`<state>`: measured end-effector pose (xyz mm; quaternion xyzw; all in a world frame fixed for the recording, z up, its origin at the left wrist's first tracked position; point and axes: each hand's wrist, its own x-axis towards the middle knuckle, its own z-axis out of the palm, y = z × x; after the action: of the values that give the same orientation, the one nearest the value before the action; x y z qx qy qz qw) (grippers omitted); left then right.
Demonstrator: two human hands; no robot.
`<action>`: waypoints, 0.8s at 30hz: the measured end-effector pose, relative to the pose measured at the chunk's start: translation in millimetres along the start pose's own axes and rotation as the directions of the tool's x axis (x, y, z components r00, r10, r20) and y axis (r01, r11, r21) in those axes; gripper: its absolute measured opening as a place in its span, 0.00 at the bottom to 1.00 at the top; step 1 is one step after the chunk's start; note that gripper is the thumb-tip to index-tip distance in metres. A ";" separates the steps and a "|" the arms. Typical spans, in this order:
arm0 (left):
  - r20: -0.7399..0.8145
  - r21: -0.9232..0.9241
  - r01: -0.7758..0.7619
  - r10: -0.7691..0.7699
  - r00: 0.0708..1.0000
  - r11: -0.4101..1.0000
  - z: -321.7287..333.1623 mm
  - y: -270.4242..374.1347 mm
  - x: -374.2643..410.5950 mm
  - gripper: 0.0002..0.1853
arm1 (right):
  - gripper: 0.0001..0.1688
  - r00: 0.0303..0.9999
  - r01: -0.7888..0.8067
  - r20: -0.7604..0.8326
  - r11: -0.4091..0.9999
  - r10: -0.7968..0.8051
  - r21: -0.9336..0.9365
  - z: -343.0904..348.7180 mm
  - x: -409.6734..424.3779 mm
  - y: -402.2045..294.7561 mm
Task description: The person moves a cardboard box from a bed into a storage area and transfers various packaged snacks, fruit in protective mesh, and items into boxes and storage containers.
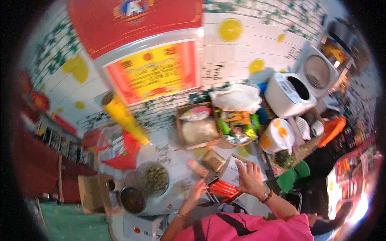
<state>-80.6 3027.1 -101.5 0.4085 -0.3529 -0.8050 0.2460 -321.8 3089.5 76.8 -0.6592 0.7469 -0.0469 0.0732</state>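
Observation:
A white cardboard box (229, 171), its lid raised, stands on the table in front of me. Red slim packets or sticks (222, 188) lie side by side inside it. My right hand (251, 178) grips the box at its right side, fingers spread over the raised lid. At the box's left edge is my left hand (195, 192), fingers apart, with nothing visible in it. Just beyond lie a small pink-ended object (197, 168), too blurred to identify, and a tan packet (213, 159).
Left are a bowl of green pieces (155, 179), a dark bowl (132, 199), a cardboard carton (93, 194) and a red bag (120, 147). Behind stand a packet-filled box (197, 125) and a basket of sachets (239, 125). Right are a lidded tub (277, 135) and a white appliance (289, 95).

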 end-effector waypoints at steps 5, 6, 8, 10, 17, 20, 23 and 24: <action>-0.057 -0.330 0.201 -0.232 0.971 0.922 -37.8 -39.9 -4.4 0.31 | 0.64 0.974 0.219 0.034 0.971 -0.223 0.092 2.4 17.6 -57.2; -0.053 -0.355 0.238 -0.274 0.960 0.904 -41.0 -38.4 -8.3 0.31 | 0.65 0.963 0.270 -0.003 0.957 -0.271 0.107 7.4 23.3 -65.4; -0.189 -0.357 0.184 -0.264 0.946 0.916 -49.0 -39.7 -29.6 0.28 | 0.65 0.940 0.327 0.055 0.935 -0.337 0.137 11.5 38.7 -83.3; -0.247 -0.249 0.110 -0.173 0.954 0.962 -70.9 -39.6 -51.6 0.27 | 0.65 0.904 0.406 0.056 0.892 -0.424 0.199 19.0 58.2 -102.4; -0.485 -0.032 -0.194 0.154 0.861 0.981 -141.1 -114.1 -111.5 0.26 | 0.67 0.879 0.473 -0.001 0.870 -0.477 0.138 27.7 133.5 -177.5; -0.622 -0.347 -0.114 -0.137 0.771 0.931 -124.7 -65.5 -123.6 0.21 | 0.68 0.895 0.446 -0.060 0.879 -0.442 0.168 53.4 182.1 -193.6; -0.629 -0.489 -0.134 -0.242 0.738 0.862 -125.2 -56.5 -138.9 0.20 | 0.69 0.936 0.350 -0.085 0.920 -0.341 0.176 82.8 234.0 -218.1; -0.643 -0.445 -0.152 -0.197 0.740 0.883 -131.6 -64.1 -141.1 0.21 | 0.69 0.954 0.297 -0.087 0.941 -0.286 0.159 97.6 254.2 -224.9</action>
<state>98.8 3115.8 -137.4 0.6032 -0.0292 -0.6663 0.4375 -115.7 2811.6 6.0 -0.7520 0.6362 -0.1416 0.0983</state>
